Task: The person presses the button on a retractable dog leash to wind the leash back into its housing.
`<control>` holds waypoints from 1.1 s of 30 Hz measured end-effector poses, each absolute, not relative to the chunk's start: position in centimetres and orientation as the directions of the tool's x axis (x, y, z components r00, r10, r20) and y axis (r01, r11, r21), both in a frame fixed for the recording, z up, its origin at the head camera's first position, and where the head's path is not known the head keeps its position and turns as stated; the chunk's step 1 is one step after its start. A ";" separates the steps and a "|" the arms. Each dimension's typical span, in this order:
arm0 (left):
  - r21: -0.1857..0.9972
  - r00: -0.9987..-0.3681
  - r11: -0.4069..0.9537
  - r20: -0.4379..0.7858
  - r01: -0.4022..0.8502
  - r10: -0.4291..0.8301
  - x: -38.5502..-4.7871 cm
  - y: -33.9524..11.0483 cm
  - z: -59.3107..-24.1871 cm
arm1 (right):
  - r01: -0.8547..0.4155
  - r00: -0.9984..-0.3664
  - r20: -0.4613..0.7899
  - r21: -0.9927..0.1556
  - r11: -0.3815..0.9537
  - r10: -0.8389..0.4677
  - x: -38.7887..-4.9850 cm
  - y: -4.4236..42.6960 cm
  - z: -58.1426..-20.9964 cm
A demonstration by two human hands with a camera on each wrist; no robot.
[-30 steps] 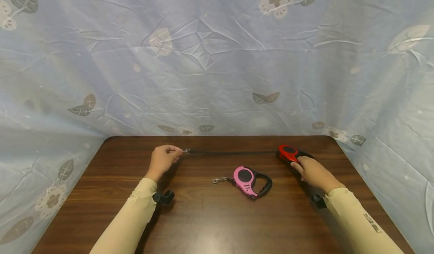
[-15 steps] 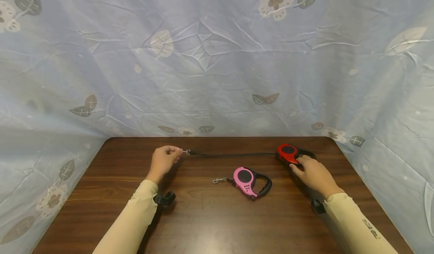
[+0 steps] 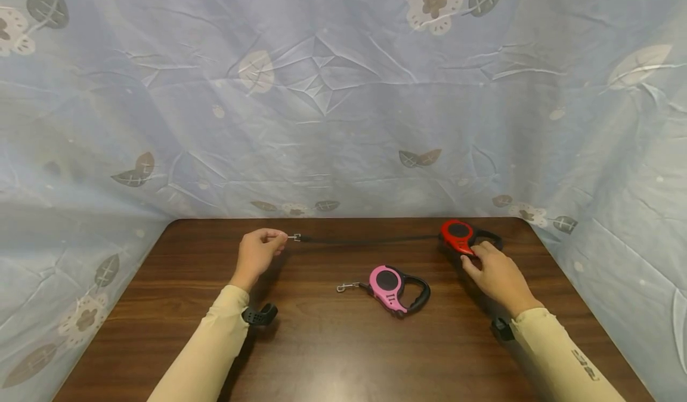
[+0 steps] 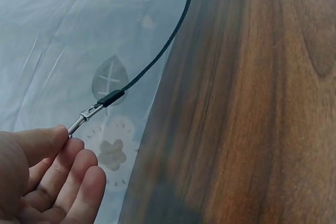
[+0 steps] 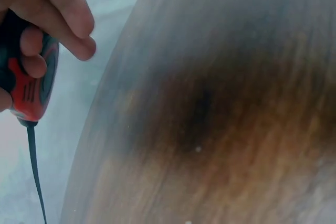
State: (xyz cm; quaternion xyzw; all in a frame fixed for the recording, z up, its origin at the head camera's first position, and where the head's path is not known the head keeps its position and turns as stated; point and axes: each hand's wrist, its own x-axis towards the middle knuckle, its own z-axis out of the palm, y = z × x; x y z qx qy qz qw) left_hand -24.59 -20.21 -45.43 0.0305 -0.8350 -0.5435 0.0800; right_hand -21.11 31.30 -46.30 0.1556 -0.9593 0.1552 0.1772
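Note:
At the far left of the table my left hand [image 3: 256, 257] pinches the metal snap hook [image 4: 80, 120] of a retractable dog leash between thumb and index finger. The hook's black cord [image 3: 370, 242] runs across the table with a slight sag to the red leash casing [image 3: 457, 237] at the far right. My right hand [image 3: 496, 274] grips that casing near its black loop handle [image 3: 495, 238]. In the right wrist view two fingers stand off the red casing [image 5: 25, 97]. Between the hands, closer to me, lies a pink retractable leash [image 3: 386, 285], touched by neither hand.
The pink leash's metal hook [image 3: 347, 287] points left on the brown wooden table [image 3: 322, 342]. A pale floral cloth [image 3: 343, 121] hangs behind the table and along both sides. A black wrist strap [image 3: 260, 314] is on the left forearm.
The cord was straight and taut one second ago and now sags. The red casing has turned a little and shifted slightly up in my right hand. The left hand has hardly moved.

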 end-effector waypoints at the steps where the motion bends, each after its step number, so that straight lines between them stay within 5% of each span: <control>1: 0.913 -0.986 0.406 0.100 0.037 -0.136 -24.5 -20.2 -45.3 | -0.357 -0.879 0.412 -0.240 0.903 -0.239 -21.1 31.3 -46.3; 33: 0.954 -0.972 0.272 0.171 0.122 -0.162 -25.2 -19.8 -44.9 | -0.376 -0.790 0.585 -0.229 0.898 -0.182 -21.2 30.6 -45.8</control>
